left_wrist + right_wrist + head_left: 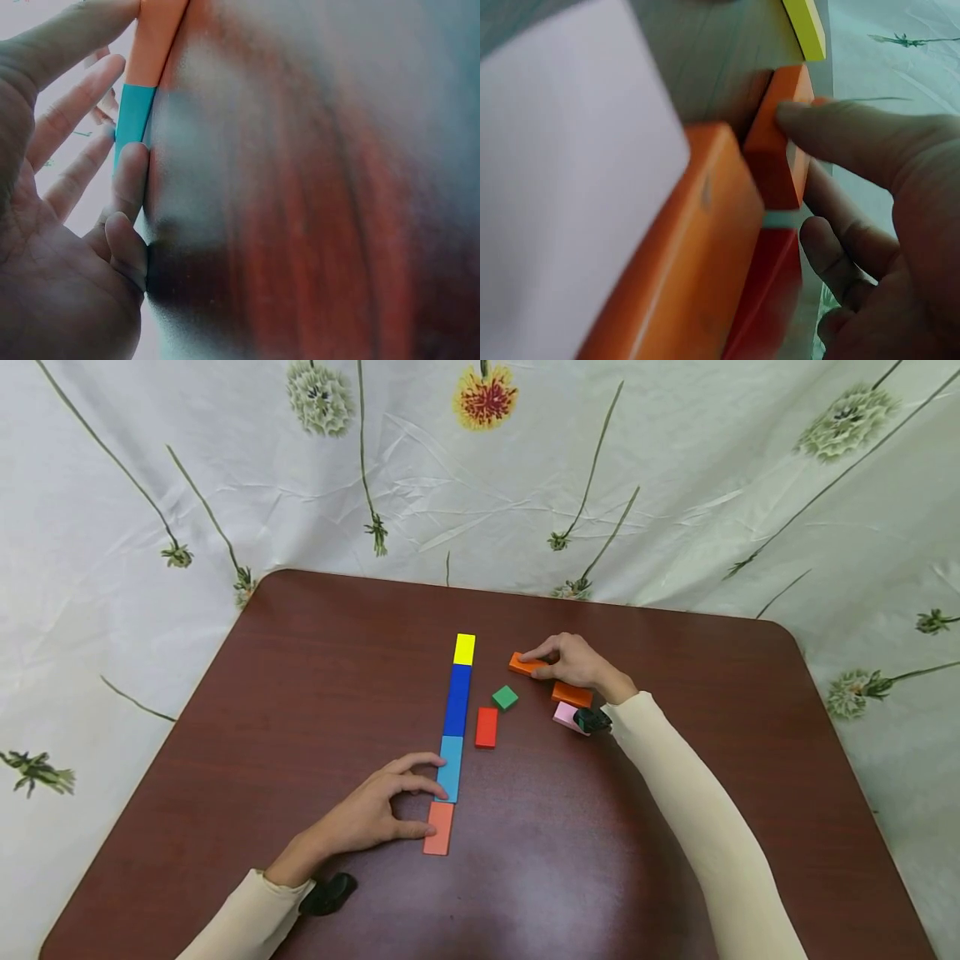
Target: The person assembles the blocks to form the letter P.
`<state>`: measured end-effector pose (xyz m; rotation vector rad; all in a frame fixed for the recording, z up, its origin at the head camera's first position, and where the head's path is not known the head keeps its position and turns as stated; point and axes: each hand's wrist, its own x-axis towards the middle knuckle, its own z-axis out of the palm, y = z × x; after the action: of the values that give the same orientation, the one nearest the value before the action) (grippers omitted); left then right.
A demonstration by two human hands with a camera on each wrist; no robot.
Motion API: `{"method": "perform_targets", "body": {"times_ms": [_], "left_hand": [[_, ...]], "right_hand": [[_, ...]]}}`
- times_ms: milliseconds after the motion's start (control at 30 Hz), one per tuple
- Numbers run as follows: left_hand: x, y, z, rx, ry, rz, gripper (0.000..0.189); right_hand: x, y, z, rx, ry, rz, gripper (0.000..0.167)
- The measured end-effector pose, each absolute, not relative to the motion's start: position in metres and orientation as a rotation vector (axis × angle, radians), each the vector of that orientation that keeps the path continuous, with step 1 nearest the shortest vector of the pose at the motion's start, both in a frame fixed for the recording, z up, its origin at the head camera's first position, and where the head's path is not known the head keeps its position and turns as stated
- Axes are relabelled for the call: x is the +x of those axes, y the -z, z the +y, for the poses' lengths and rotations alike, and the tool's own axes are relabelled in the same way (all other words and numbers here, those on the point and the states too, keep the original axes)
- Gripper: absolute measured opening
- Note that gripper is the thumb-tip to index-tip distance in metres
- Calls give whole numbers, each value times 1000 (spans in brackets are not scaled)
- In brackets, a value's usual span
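Note:
A line of flat blocks runs up the table: a salmon block (439, 828) at the near end, then a light blue block (450, 768), a dark blue block (457, 700) and a yellow block (465, 649). My left hand (375, 806) rests at the line's left side, thumb touching the salmon block and two fingertips on the light blue one. Between thumb and index finger, my right hand (576, 662) pinches an orange block (519, 663) right of the yellow block. In the right wrist view, the thumb presses this orange block's (769, 154) side.
Right of the line lie a red block (486, 727) and a small green block (505, 697). Under the right wrist are another orange block (572, 695) and a pink block (566, 715), partly covered by the wrist camera. A flowered cloth (420, 485) hangs behind the brown table (315, 668).

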<state>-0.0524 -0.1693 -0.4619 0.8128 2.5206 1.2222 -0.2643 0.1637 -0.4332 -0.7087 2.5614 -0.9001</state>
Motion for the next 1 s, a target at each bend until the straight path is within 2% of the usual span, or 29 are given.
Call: {"method": "perform_targets", "body": {"times_ms": [400,1000], "left_hand": [[-53,464,-171,840,-1224,2516,34],[-52,464,-171,839,-1244,2517,34]], "right_hand": [[-268,434,134,-518,920,2583,34],[-272,436,117,-451,908,2624,34]]}}
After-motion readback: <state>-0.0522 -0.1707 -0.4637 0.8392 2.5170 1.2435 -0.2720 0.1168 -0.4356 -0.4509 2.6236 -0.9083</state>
